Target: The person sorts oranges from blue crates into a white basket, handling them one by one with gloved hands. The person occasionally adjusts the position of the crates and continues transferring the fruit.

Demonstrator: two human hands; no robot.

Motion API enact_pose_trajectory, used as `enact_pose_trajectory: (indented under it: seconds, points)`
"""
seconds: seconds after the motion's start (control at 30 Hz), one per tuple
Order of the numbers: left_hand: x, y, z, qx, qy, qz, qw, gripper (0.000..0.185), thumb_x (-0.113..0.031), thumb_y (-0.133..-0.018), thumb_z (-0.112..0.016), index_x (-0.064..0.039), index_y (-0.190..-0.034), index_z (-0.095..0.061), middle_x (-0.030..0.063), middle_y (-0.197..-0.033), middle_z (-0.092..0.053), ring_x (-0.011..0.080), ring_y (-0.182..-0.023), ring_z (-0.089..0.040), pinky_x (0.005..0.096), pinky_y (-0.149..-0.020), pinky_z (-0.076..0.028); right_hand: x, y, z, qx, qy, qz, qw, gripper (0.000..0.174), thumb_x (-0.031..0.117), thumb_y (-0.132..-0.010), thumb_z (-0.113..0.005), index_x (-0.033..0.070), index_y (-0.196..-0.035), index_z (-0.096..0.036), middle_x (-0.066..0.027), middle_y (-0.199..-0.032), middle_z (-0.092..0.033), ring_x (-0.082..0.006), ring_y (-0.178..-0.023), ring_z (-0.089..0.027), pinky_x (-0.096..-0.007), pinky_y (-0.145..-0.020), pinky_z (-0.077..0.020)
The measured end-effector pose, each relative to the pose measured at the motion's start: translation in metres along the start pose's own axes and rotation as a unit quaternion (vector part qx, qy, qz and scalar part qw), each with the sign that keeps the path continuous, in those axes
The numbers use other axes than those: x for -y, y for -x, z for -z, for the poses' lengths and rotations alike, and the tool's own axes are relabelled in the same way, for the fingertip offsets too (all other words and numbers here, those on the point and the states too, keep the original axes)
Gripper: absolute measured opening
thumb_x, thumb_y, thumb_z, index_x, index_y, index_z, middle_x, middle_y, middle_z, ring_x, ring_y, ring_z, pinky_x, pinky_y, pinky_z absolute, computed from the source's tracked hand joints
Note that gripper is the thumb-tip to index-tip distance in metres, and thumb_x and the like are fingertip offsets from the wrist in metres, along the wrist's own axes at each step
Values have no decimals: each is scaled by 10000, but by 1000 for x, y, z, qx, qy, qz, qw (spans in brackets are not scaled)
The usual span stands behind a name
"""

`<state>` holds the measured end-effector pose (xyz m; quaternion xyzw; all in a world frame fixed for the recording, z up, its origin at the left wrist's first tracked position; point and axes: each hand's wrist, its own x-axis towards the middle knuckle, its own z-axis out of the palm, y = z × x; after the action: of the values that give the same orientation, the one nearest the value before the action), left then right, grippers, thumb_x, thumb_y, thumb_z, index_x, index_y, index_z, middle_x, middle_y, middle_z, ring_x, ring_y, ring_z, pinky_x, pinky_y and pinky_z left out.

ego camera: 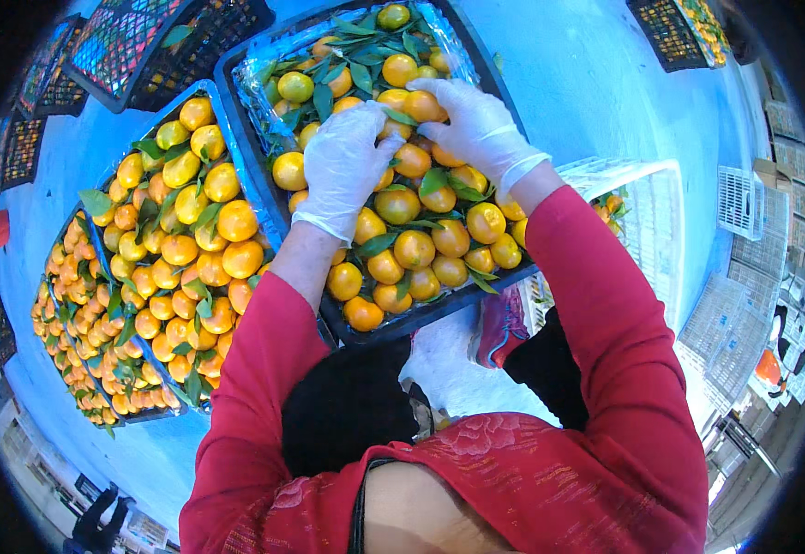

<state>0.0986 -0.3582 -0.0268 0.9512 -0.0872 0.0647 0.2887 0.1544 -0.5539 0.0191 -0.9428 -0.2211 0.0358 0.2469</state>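
In the head view a black plastic crate [437,308], lined with clear film, holds orange mandarins [414,249] with green leaves. My left hand [345,166], in a thin white glove, rests over the fruit in the middle of the crate, its fingertips curled down and partly hidden. To its right my right hand [479,131], gloved the same way, has thumb and fingers around an orange mandarin [423,106]. Greener fruit [296,86] and many loose leaves [361,76] lie beyond the hands, in the crate's far part.
Crates full of mandarins [179,249] stand in a row at left. Black mesh crates [188,62] are stacked at the upper left. A white plastic basket [652,228] with some leafy fruit stands at right, and white crates [728,318] lie farther right. Another person's legs [101,519] show at lower left.
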Motion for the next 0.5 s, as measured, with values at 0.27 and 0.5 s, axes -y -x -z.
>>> enact_pose_trajectory:
  seconds: [0.27,0.5]
  points:
    - [-6,-5,-3,-92,-1,-107,990,465,-204,-822,-769,-148,-1268,-651,118,-1190,-707,332,-1019,-683,434,-895,-554,-11,6,2,81,90,7,993,427,401,-845,-704,189,-1216,-698,-141,-959,-729,-337,-932,-707,-457,-819,-559]
    - [-28,-20,8,16,-54,-99,994,502,-257,-871,-696,-191,-1352,-568,133,-1141,-706,349,-1003,-687,467,-790,-580,-21,13,-18,-8,38,-10,999,389,434,-831,-712,245,-1171,-713,-111,-897,-737,-338,-859,-715,-479,-760,-564]
